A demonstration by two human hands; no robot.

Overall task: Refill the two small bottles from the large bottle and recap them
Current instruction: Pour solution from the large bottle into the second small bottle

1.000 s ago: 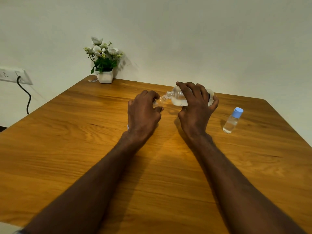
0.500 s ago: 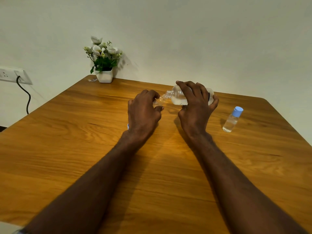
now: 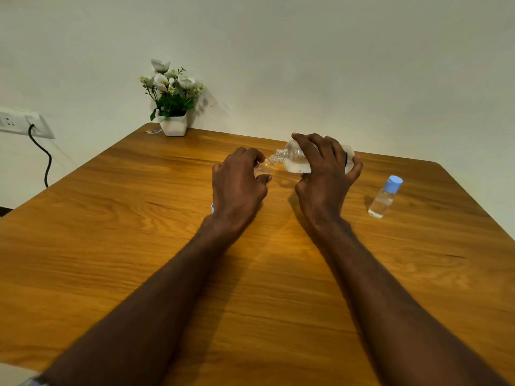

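Currently: right hand (image 3: 324,176) grips tipped large bottle (image 3: 295,160); left hand (image 3: 237,182) curls round small bottle (image 3: 262,169). Advice: keep mouths aligned, pour slowly.

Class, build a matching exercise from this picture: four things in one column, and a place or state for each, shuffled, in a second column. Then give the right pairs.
Things
1. large bottle
2. capped small bottle
3. flower pot
4. black cable

Places or states
A. at the table's far left corner, by the wall
B. tipped on its side in the right hand, neck towards the left hand
C. hanging from the wall socket
D. standing alone on the table, right of both hands

Pairs: 1-B, 2-D, 3-A, 4-C
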